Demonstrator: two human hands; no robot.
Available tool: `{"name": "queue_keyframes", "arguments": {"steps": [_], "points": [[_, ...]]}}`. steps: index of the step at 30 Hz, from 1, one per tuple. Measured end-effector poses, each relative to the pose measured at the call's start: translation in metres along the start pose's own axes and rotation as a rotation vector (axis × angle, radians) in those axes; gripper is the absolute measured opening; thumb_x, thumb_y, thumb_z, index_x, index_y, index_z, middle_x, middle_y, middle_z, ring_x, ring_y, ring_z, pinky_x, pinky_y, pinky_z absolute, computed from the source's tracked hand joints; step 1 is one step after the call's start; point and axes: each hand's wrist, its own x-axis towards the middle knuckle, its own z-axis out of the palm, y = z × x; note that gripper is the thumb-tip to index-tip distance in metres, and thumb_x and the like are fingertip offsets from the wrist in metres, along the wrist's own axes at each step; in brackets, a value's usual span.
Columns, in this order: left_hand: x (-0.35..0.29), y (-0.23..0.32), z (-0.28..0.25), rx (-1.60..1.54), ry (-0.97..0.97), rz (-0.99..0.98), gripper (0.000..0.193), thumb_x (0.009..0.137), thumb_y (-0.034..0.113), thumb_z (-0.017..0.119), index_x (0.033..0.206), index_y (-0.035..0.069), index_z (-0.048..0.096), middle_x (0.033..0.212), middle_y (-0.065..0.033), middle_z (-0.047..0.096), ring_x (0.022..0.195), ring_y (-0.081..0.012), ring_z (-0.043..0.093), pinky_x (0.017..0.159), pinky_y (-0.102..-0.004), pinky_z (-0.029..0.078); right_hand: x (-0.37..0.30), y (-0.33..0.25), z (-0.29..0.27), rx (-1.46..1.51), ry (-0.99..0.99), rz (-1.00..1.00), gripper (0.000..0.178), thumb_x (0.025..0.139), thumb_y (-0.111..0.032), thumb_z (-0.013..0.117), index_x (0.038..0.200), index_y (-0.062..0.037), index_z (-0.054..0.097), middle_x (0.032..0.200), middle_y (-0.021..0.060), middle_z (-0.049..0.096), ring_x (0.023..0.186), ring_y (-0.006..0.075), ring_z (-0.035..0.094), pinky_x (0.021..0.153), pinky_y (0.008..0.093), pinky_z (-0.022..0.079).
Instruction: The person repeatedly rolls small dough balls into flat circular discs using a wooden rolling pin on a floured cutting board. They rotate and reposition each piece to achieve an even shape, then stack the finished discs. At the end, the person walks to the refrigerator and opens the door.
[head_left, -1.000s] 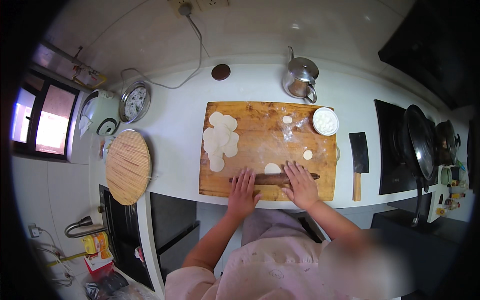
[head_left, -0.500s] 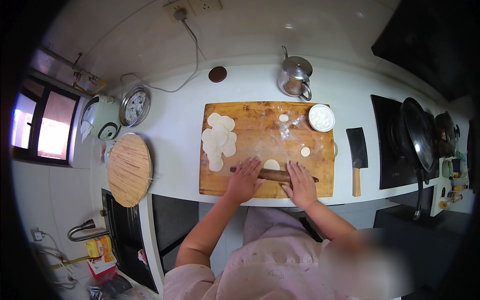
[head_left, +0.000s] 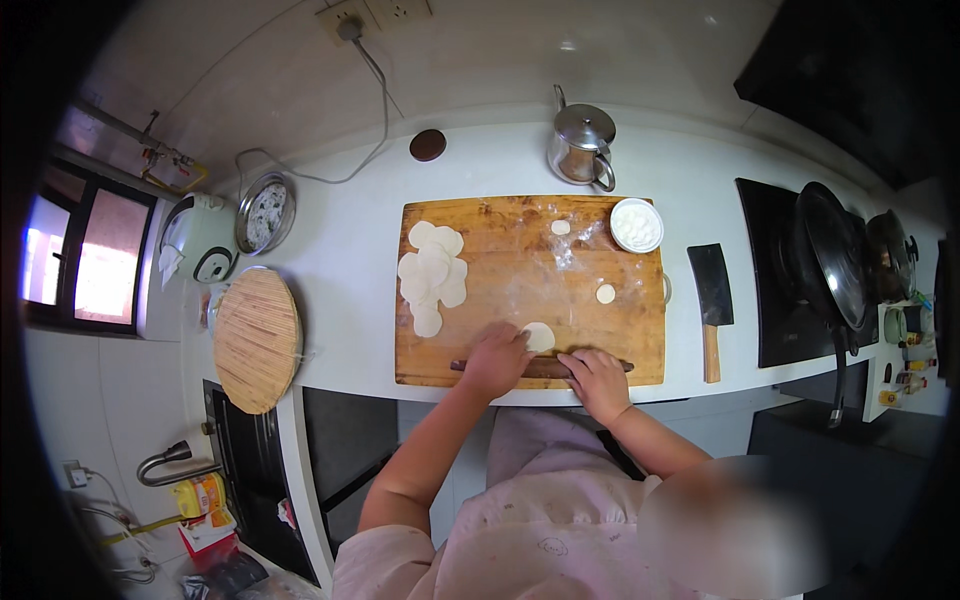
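Observation:
A thin round dough wrapper (head_left: 540, 337) lies near the front of the floured wooden board (head_left: 480, 212). My left hand (head_left: 497, 358) reaches over the brown rolling pin (head_left: 545, 368), its curled fingers pinching the wrapper's left edge; the fingertips are partly hidden. My right hand (head_left: 598, 384) grips the right part of the rolling pin, which lies crosswise just in front of the wrapper. On the board's left, several rolled wrappers (head_left: 432, 265) overlap in a pile. Two small flattened dough pieces, one at the back (head_left: 560, 228) and one to the right (head_left: 606, 294), lie apart.
A white bowl of flour (head_left: 637, 226) stands on the board's back right corner. Right of the board lie a cleaver (head_left: 711, 290) and a cooktop with a lidded pan (head_left: 832, 255). A kettle (head_left: 582, 145) stands behind; a round slatted lid (head_left: 257, 342) and a metal bowl of filling (head_left: 266, 213) are leftward.
My left hand has left the rolling pin for the wrapper's edge. The pin has come slightly toward me, off the wrapper, with my right hand still on it. The view has shifted slightly.

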Motion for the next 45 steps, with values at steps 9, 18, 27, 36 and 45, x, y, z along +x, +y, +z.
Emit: {"name": "queue_keyframes", "arguments": {"steps": [9, 18, 27, 36, 45], "points": [[-0.028, -0.017, 0.007, 0.13, 0.244, -0.067, 0.061, 0.094, 0.032, 0.062, 0.146, 0.004, 0.044, 0.155, -0.016, 0.039, 0.144, -0.0365, 0.036, 0.116, -0.0545, 0.029, 0.033, 0.003, 0.001, -0.047, -0.053, -0.011, 0.053, 0.083, -0.022, 0.073, 0.133, -0.0122, 0.058, 0.124, 0.0082, 0.059, 0.116, 0.0296, 0.055, 0.1, 0.0422, 0.045], [0.047, -0.038, 0.007, 0.228, 0.388, -0.19, 0.068, 0.097, 0.031, 0.058, 0.154, 0.005, 0.033, 0.161, -0.0169, 0.03, 0.149, -0.0349, 0.027, 0.12, -0.054, 0.022, 0.106, 0.034, 0.017, -0.245, 0.08, 0.119, 0.06, 0.091, -0.036, 0.065, 0.142, -0.0078, 0.051, 0.15, 0.015, 0.046, 0.139, 0.0368, 0.04, 0.116, 0.0447, 0.033], [-0.021, -0.018, -0.002, 0.15, 0.144, 0.045, 0.076, 0.091, 0.038, 0.066, 0.152, 0.005, 0.036, 0.159, -0.0151, 0.035, 0.147, -0.0352, 0.031, 0.119, -0.0535, 0.026, 0.017, -0.004, 0.006, -0.091, -0.057, 0.069, 0.075, 0.087, -0.033, 0.071, 0.15, -0.0055, 0.04, 0.155, 0.0173, 0.04, 0.142, 0.038, 0.038, 0.116, 0.0485, 0.032], [0.055, -0.034, 0.005, 0.196, 0.184, -0.049, 0.067, 0.097, 0.039, 0.057, 0.152, 0.007, 0.036, 0.16, -0.0137, 0.033, 0.147, -0.0318, 0.033, 0.12, -0.052, 0.024, 0.086, 0.035, 0.009, -0.153, 0.087, 0.23, 0.067, 0.092, -0.033, 0.064, 0.147, -0.0017, 0.043, 0.155, 0.0183, 0.04, 0.144, 0.0389, 0.034, 0.119, 0.0485, 0.029], [-0.003, -0.01, -0.013, 0.116, -0.066, 0.222, 0.054, 0.098, 0.035, 0.057, 0.145, 0.009, 0.048, 0.155, -0.012, 0.041, 0.143, -0.0292, 0.039, 0.116, -0.053, 0.029, -0.014, -0.012, 0.006, -0.05, -0.056, 0.029, 0.075, 0.084, -0.027, 0.071, 0.147, -0.0025, 0.04, 0.145, 0.0169, 0.049, 0.131, 0.0367, 0.048, 0.113, 0.0493, 0.036]]}}
